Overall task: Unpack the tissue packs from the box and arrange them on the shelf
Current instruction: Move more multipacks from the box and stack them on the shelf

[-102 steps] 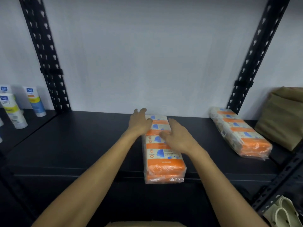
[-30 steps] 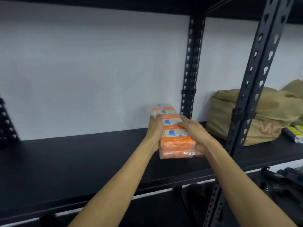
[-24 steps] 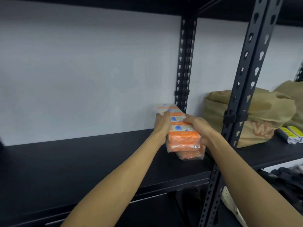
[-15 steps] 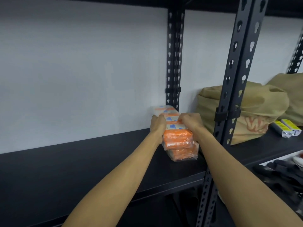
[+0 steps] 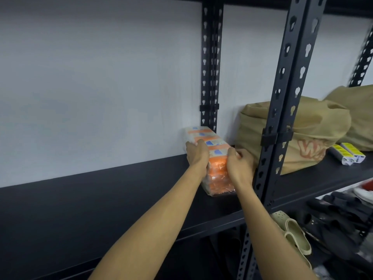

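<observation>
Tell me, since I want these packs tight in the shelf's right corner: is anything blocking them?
Nothing visible does. The left hand and right hand grip the stacked tissue packs on the shelf, already beside the rear upright; the tan bag sits past the uprights.

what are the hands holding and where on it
Both hands hold the stacked tissue packs on the shelf: the left hand grips the left side, fingers curled over the top edge, and the right hand grips the right side.
</observation>
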`<control>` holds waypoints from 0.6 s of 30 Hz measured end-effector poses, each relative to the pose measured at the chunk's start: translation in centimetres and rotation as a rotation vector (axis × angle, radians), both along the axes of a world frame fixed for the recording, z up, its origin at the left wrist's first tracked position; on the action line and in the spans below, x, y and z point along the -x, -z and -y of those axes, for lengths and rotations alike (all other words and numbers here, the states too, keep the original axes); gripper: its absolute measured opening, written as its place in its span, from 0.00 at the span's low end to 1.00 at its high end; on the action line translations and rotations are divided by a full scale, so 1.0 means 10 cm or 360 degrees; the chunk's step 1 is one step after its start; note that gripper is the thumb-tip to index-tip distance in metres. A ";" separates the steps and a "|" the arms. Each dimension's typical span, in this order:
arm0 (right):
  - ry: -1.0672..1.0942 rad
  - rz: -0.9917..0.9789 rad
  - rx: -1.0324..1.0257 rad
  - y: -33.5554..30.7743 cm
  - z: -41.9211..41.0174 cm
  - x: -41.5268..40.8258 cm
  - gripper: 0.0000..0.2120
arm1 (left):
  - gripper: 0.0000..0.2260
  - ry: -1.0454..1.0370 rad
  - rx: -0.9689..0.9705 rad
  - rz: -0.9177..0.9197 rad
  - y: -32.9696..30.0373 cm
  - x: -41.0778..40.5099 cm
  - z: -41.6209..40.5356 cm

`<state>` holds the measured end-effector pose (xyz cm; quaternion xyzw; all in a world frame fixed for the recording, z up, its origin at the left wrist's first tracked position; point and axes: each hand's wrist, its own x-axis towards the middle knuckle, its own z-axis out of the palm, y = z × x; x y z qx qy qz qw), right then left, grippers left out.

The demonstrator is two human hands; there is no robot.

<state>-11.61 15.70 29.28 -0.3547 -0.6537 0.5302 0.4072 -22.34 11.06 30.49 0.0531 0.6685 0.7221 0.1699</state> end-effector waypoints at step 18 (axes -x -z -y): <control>0.0156 0.0372 -0.1460 -0.05 0.15 -0.10 0.20 | 0.26 0.0310 0.0449 -0.0519 0.14 -0.30 1.09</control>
